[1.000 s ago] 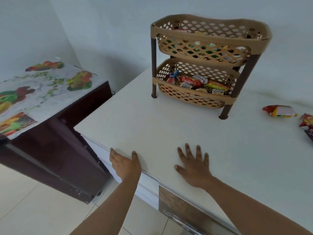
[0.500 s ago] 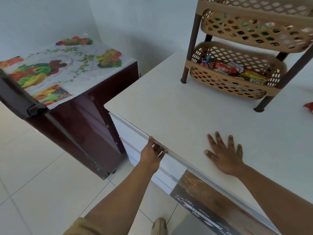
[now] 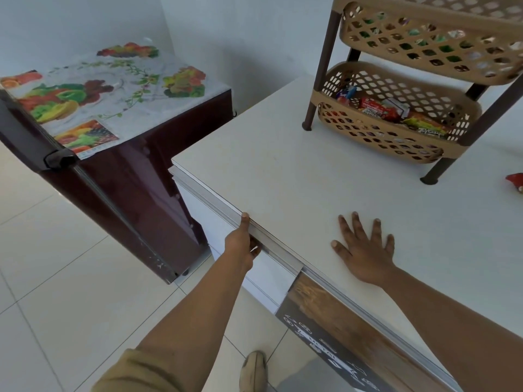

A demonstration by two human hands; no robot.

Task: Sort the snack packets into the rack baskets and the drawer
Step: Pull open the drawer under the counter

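Observation:
A tan two-tier rack stands at the back of the white counter [image 3: 283, 154]. Its lower basket [image 3: 368, 134] holds several snack packets [image 3: 376, 107]; the upper basket [image 3: 424, 55] shows green and silver packets through its holes. A red packet [image 3: 516, 181] lies at the right edge of view. My left hand [image 3: 242, 244] grips the metal handle strip [image 3: 271, 244] at the top of the white drawer [image 3: 266, 275], fingers curled under it. My right hand [image 3: 363, 247] rests flat on the counter, fingers spread, holding nothing. The drawer looks closed.
A dark maroon fridge [image 3: 135, 176] with a fruit-print cover [image 3: 93, 91] stands left of the counter, a narrow gap between them. A wood-look cabinet front [image 3: 334, 315] sits right of the drawer. Pale floor tiles lie below, with my foot [image 3: 253, 369] near the cabinet.
My left hand went from the counter top down over the edge and closed on the drawer's handle strip. The view tilted down and leftward. My right hand stayed flat on the counter.

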